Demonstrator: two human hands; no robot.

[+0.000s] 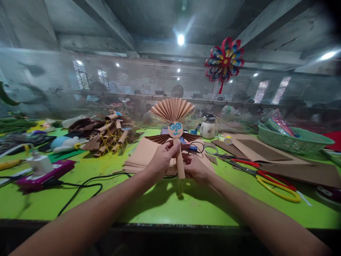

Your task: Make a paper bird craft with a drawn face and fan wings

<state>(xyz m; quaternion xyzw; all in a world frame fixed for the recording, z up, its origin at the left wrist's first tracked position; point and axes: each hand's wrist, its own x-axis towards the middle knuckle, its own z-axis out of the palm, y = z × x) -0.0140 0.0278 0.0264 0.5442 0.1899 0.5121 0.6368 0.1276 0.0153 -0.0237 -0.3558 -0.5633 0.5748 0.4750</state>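
Note:
In front of me stands a brown paper figure: a rolled tube body [180, 167], a round face disc [176, 130] with a blue-drawn face, and a pleated fan [173, 108] spread above it. Darker pleated paper spreads to both sides below the face. My left hand [163, 159] is closed around the tube, thumb just under the disc. At the tube's right side, my right hand [196, 167] has its fingers curled in; what they pinch is hidden. Thin yellow thread hangs beneath the tube. Behind the hands lies a stack of tan paper sheets [141, 156].
Scissors with red and yellow handles [277, 188] lie at right, near brown sheets [266, 151] and a green basket [298, 140]. Several paper figures are piled [109, 133] at left. A purple power strip [46, 176] trails a black cable. A jar [209, 127] stands behind.

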